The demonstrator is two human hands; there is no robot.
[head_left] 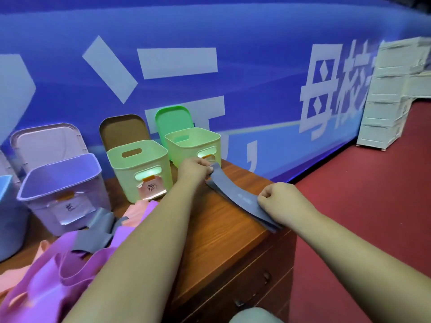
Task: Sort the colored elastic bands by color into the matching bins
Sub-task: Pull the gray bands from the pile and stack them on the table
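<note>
head: wooden desk (217, 227), red carpet (363, 206), blue banner (233, 31).

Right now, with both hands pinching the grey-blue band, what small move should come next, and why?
Probably lift the grey-blue band off the wooden table and carry it left toward the light blue bin. The left hand and right hand pinch its ends; the purple bin and the two green bins do not match.

Bare left grip (194, 170) and right grip (279, 202), bare forearms (144, 241), grey-green cloth (254, 316) below
</note>
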